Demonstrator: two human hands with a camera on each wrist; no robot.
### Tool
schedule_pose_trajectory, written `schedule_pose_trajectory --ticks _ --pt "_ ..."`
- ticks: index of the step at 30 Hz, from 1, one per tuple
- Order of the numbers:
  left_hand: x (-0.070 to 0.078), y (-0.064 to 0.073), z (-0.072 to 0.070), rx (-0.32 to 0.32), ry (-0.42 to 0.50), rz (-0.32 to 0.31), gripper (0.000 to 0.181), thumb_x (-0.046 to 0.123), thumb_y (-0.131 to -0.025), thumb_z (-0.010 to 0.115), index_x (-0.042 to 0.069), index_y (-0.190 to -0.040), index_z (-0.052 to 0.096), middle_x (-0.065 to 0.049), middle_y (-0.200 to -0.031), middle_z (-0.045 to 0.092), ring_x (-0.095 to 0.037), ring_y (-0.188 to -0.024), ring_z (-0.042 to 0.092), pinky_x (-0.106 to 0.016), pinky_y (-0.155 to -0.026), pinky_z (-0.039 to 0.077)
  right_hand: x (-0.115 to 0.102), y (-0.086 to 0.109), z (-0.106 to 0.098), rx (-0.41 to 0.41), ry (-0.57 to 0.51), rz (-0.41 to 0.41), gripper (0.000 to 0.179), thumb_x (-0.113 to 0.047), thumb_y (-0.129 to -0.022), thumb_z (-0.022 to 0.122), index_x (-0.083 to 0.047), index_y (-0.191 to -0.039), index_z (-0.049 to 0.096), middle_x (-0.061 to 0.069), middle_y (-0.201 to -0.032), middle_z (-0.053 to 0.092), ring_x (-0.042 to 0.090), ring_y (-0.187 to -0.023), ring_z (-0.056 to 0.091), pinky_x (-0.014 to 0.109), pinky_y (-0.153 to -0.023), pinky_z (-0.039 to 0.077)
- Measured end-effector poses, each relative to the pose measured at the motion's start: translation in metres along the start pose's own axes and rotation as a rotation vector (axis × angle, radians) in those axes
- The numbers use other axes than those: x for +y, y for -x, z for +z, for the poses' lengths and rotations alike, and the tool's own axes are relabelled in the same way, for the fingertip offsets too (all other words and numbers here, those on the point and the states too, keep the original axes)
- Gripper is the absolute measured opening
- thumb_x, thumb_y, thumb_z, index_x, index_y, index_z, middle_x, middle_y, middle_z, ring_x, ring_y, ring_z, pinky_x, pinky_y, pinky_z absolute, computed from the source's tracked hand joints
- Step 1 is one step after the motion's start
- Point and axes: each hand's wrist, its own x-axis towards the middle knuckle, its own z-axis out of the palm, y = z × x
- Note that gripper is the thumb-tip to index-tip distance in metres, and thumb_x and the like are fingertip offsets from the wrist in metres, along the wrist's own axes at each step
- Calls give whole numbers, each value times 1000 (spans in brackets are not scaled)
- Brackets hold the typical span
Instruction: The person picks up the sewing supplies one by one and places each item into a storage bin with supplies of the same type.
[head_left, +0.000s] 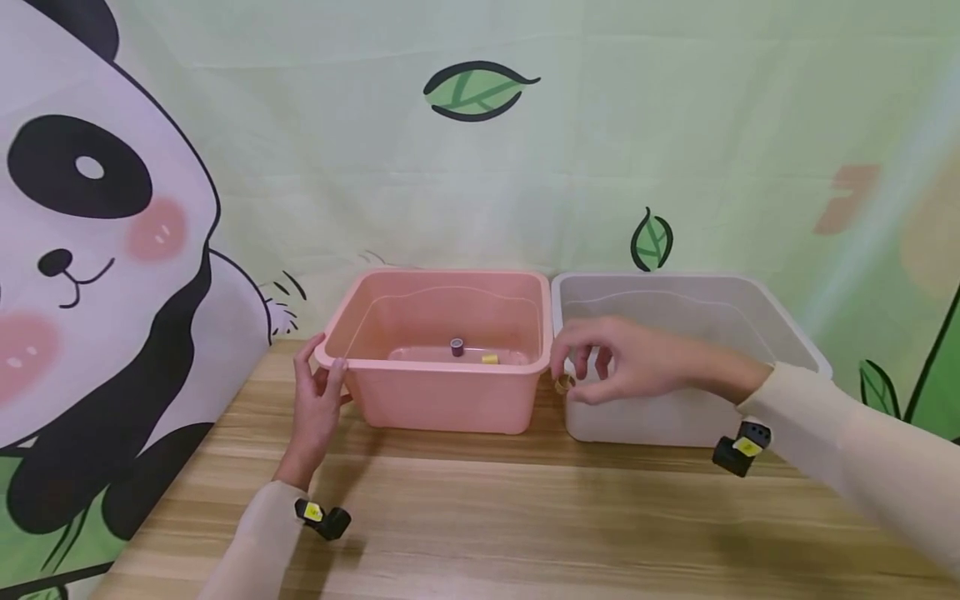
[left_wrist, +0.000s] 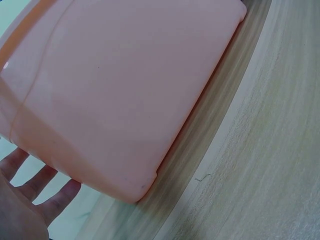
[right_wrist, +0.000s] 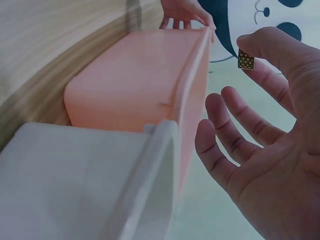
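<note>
A small gold thimble (right_wrist: 245, 60) with a dotted surface is pinched between the thumb and index finger of my right hand (head_left: 626, 362). That hand is over the front left part of the grey bin (head_left: 637, 421), near where the two bins meet; its other fingers are spread apart. My left hand (head_left: 317, 408) holds the pink bin (head_left: 446, 400) at its front left corner, thumb by the rim and fingers along the outer side. Inside the pink bin lie a small purple cylinder (head_left: 457, 347) and a small yellow one (head_left: 490, 359).
Both bins stand side by side on a wood-grain table (head_left: 480, 517). Right behind them hangs a green cloth backdrop (head_left: 337, 150) printed with a panda and leaves. The grey bin's floor is hidden by its front wall and my right arm.
</note>
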Motion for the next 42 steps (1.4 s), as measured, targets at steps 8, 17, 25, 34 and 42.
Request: schedule_pose_trajectory --ticks 8,17,25,34,42 --pt "-2 0 -1 11 15 7 57 36 -109 50 32 -158 23 -7 -160 41 -28 -133 51 -25 -83 58 8 -4 -20 8 20 75 19 -15 -90 78 -20 -106 69 -6 -103 66 18 -93 64 40 -80 58" --pt "-4 -1 -1 12 17 9 56 35 -109 50 31 -158 23 -7 -161 41 -30 -133 51 -26 -83 58 22 -5 -38 -16 -7 165 19 -19 -93 76 -18 -110 69 0 -105 68 22 -94 65 37 -77 59" --pt "-1 0 -1 -1 12 1 58 36 -109 50 33 -158 21 -6 -161 40 -32 -135 50 -26 -85 57 38 -7 -53 2 10 179 18 -16 -93 75 -15 -109 69 1 -102 69 22 -92 66 37 -81 58" --pt "-1 -2 -1 -7 13 -2 58 38 -108 50 34 -158 21 -4 -162 39 -30 -136 50 -27 -86 58 56 -7 -67 39 10 233 21 -14 -93 75 -10 -112 69 2 -108 70 22 -96 66 38 -80 55" --pt "-3 -2 -1 -9 25 10 57 35 -109 49 32 -158 22 -7 -161 39 -30 -136 49 -27 -85 58 73 -4 -76 89 56 302 18 -15 -94 75 -11 -111 69 4 -111 68 27 -102 65 38 -80 53"
